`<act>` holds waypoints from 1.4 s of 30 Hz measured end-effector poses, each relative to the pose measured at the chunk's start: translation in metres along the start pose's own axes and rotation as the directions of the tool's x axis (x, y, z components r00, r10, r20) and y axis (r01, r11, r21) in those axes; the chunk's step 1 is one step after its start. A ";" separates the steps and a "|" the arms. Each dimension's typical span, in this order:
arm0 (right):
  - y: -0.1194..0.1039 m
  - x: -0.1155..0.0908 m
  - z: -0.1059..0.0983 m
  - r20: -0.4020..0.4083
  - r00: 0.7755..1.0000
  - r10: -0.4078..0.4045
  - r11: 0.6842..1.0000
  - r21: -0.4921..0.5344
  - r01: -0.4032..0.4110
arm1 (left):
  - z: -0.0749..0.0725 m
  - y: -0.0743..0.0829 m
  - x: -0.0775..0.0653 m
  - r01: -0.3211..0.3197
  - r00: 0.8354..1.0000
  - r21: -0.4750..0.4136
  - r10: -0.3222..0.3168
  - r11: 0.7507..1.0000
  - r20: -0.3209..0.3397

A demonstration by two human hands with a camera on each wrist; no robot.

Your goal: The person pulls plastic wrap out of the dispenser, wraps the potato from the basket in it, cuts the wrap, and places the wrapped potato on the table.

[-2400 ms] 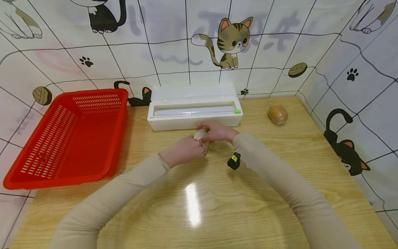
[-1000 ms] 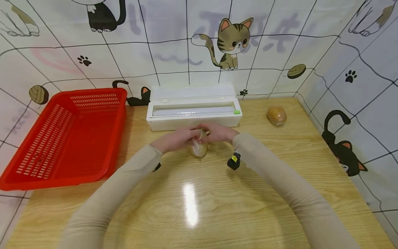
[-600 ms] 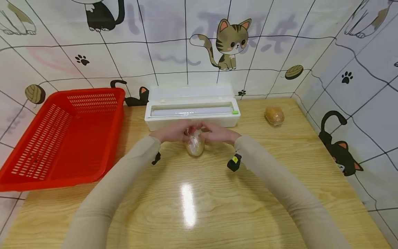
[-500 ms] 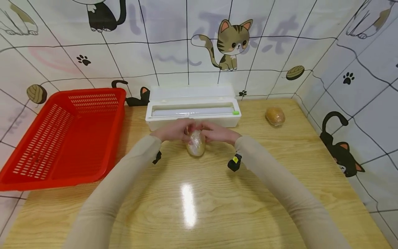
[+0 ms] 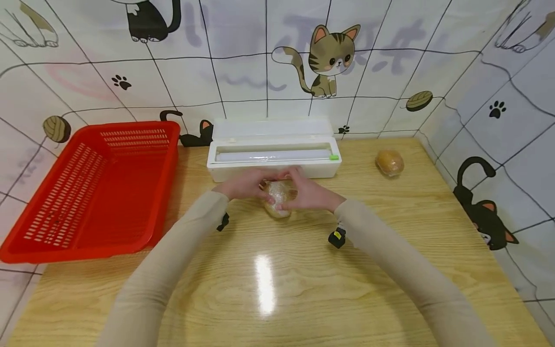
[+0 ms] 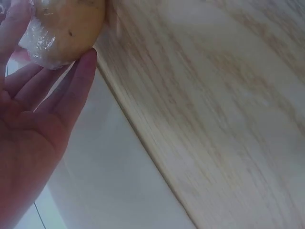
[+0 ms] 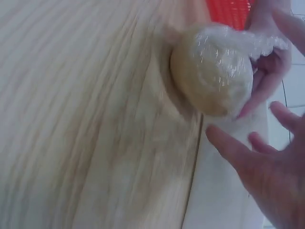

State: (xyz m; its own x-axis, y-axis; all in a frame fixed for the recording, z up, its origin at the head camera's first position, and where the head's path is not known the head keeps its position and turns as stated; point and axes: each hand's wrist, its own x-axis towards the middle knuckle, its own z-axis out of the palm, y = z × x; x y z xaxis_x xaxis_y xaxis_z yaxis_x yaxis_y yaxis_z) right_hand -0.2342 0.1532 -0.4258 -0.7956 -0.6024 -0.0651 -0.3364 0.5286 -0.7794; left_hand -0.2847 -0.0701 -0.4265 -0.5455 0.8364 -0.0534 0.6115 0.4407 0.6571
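A rounded yellow-brown item (image 5: 275, 208), wrapped in shiny cling film, is low over the table in front of the white dispenser; its exact kind is unclear. My left hand (image 5: 246, 184) holds it from the far left side, fingertips against its end in the left wrist view, thumb at the bunched film (image 7: 259, 43). In the right wrist view my right hand (image 7: 276, 164) has its fingers spread, a gap between them and the wrapped item (image 7: 209, 71). From the head view this hand overlaps the item's right side.
Behind the hands stands a white cling film dispenser (image 5: 273, 171), lid raised, with a film roll (image 5: 273, 155) and a green slider (image 5: 334, 157). A red basket (image 5: 117, 193) stands left. Another film-wrapped orange-brown round item (image 5: 389, 162) lies at the back right.
The left hand has moved from the near side of the wrapped item to its far left. The right hand has loosened from the film, its fingers now spread. The view shifts slightly.
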 end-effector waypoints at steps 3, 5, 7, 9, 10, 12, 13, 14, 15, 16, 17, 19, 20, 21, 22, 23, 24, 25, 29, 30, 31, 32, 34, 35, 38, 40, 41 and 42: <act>0.000 -0.005 -0.004 -0.079 0.995 -0.055 0.997 -0.052 0.051 | 0.001 0.000 0.002 0.017 1.000 0.015 -0.017 1.000 -0.001; 0.000 -0.005 -0.005 -0.084 0.990 -0.114 0.992 -0.056 0.109 | 0.001 0.001 0.002 0.023 1.000 0.026 -0.023 0.999 -0.002; -0.002 -0.005 -0.006 -0.061 0.983 -0.176 0.982 -0.079 0.171 | 0.001 0.001 0.001 0.027 1.000 0.033 -0.027 0.999 -0.007; -0.003 -0.004 -0.005 -0.036 0.976 -0.214 0.975 -0.075 0.211 | 0.000 0.001 0.000 0.025 1.000 0.043 -0.024 0.999 -0.010; -0.003 -0.004 -0.004 -0.029 0.975 -0.223 0.973 -0.076 0.220 | 0.001 0.001 0.000 0.020 1.000 0.046 -0.020 0.999 -0.010; -0.004 -0.005 -0.004 -0.038 0.975 -0.220 0.974 -0.070 0.217 | 0.001 0.001 0.000 0.012 1.000 0.052 -0.012 0.999 -0.006; -0.004 -0.006 -0.004 -0.051 0.975 -0.215 0.975 -0.065 0.212 | 0.001 0.001 0.000 0.011 1.000 0.055 -0.011 0.998 -0.001; -0.004 -0.007 -0.004 -0.070 0.976 -0.206 0.977 -0.064 0.202 | 0.001 0.001 -0.001 0.009 1.000 0.058 -0.010 0.998 0.004; -0.004 -0.007 -0.003 -0.086 0.976 -0.199 0.979 -0.068 0.193 | 0.002 0.001 -0.001 0.005 1.000 0.061 -0.005 0.998 0.010; -0.005 -0.008 -0.002 -0.105 0.976 -0.191 0.980 -0.080 0.183 | 0.002 0.001 -0.001 0.000 1.000 0.059 -0.001 0.998 0.020; -0.007 -0.009 -0.001 -0.122 0.975 -0.184 0.979 -0.110 0.171 | 0.003 0.000 -0.002 -0.005 1.000 0.063 0.003 0.998 0.028; -0.010 -0.011 0.002 -0.133 0.975 -0.178 0.966 -0.210 0.148 | 0.004 0.000 -0.003 -0.015 0.999 0.050 0.012 0.999 0.047; -0.013 -0.011 0.005 -0.136 0.973 -0.188 0.953 -0.265 0.147 | 0.005 0.000 -0.004 -0.017 0.998 0.036 0.015 0.999 0.056; -0.015 -0.011 0.007 -0.134 0.970 -0.202 0.935 -0.320 0.150 | 0.005 0.001 -0.005 -0.019 0.998 0.018 0.017 1.000 0.066; -0.018 -0.011 0.009 -0.136 0.968 -0.213 0.917 -0.370 0.150 | 0.005 0.002 -0.006 -0.011 0.997 -0.004 0.012 1.000 0.079; -0.020 -0.011 0.010 -0.139 0.965 -0.223 0.902 -0.404 0.150 | 0.006 0.003 -0.007 -0.009 0.996 -0.020 0.010 1.000 0.088; -0.021 -0.010 0.012 -0.150 0.962 -0.230 0.897 -0.415 0.150 | 0.006 0.004 -0.007 -0.001 0.995 -0.038 0.005 0.999 0.098; -0.020 -0.010 0.012 -0.169 0.957 -0.234 0.903 -0.404 0.150 | 0.006 0.005 -0.008 0.006 0.994 -0.049 -0.001 0.999 0.109; -0.011 -0.007 0.012 -0.259 0.953 -0.160 0.965 -0.246 0.096 | 0.005 0.008 -0.009 0.032 0.990 -0.071 -0.022 0.997 0.141; -0.008 -0.006 0.012 -0.272 0.953 -0.135 0.976 -0.200 0.082 | 0.005 0.008 -0.009 0.041 0.989 -0.070 -0.030 0.997 0.146; -0.005 -0.006 0.012 -0.280 0.954 -0.111 0.985 -0.157 0.068 | 0.005 0.008 -0.009 0.045 0.988 -0.066 -0.035 0.997 0.148; -0.002 -0.005 0.012 -0.283 0.955 -0.090 0.991 -0.125 0.056 | 0.005 0.008 -0.009 0.045 0.989 -0.063 -0.036 0.997 0.146; 0.003 -0.004 0.013 -0.283 0.957 -0.066 0.996 -0.082 0.045 | 0.005 0.007 -0.007 0.027 0.990 -0.049 -0.020 0.998 0.137; 0.005 -0.003 0.013 -0.282 0.958 -0.059 0.997 -0.068 0.042 | 0.005 0.007 -0.006 0.015 0.991 -0.044 -0.009 0.999 0.131; 0.008 0.000 0.015 -0.285 0.957 -0.044 0.999 -0.040 0.034 | 0.004 0.006 -0.004 -0.013 0.994 -0.028 0.016 1.000 0.110; 0.010 0.002 0.016 -0.285 0.958 -0.025 1.000 -0.018 0.021 | 0.004 0.005 -0.003 -0.012 0.995 -0.022 0.014 1.000 0.099; 0.009 0.003 0.016 -0.284 0.959 -0.007 1.000 0.004 0.009 | 0.004 0.004 -0.003 -0.009 0.995 -0.022 0.011 1.000 0.097; 0.010 0.004 0.016 -0.282 0.959 0.018 0.999 0.036 -0.008 | 0.004 0.003 -0.003 -0.002 0.996 -0.019 0.004 1.000 0.093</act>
State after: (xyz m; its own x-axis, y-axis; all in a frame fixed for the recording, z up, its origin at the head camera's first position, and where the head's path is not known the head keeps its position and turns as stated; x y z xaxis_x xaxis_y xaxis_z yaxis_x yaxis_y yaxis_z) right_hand -0.2327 0.1461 -0.4440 -0.9113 -0.3997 0.0987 -0.3111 0.5116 -0.8009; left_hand -0.2789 -0.0703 -0.4268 -0.4875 0.8647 -0.1205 0.6019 0.4329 0.6711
